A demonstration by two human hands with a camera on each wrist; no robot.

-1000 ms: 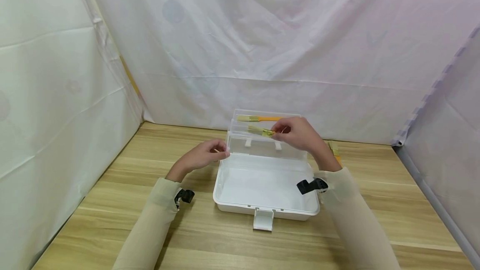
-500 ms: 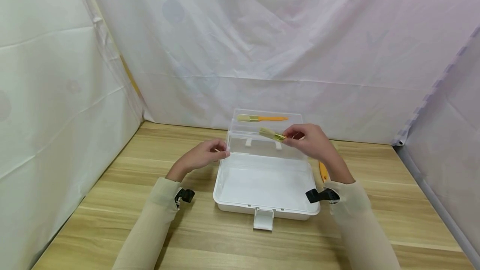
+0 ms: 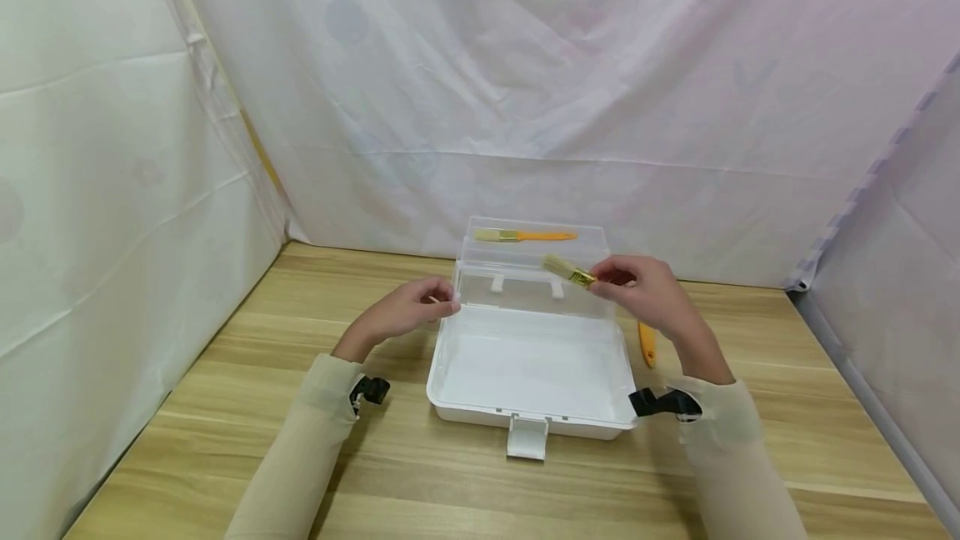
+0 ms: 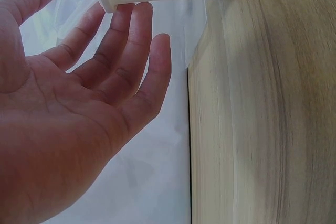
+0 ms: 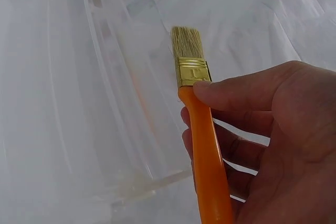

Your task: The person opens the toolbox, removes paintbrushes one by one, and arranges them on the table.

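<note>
A white storage box (image 3: 532,369) stands with its clear lid and trays (image 3: 525,255) raised at the back. My left hand (image 3: 408,307) holds the back left corner of the box; in the left wrist view, its fingertips (image 4: 140,11) meet the white plastic edge. With my right hand (image 3: 643,290) I grip a paintbrush (image 5: 207,161) by its orange handle, thumb near the gold ferrule, bristles pointing up and left. It is held above the box's back right part. A second paintbrush (image 3: 543,236) lies in the upper clear tray.
Another orange handle (image 3: 647,344) lies on the wooden table (image 3: 390,473) right of the box, partly hidden by my right hand and arm. The front latch (image 3: 527,438) hangs down. White curtains (image 3: 480,107) enclose the back and sides.
My right hand has moved right and a little toward me with the paintbrush, away from the raised trays. The orange handle on the table has come into view. My left hand has stayed put.
</note>
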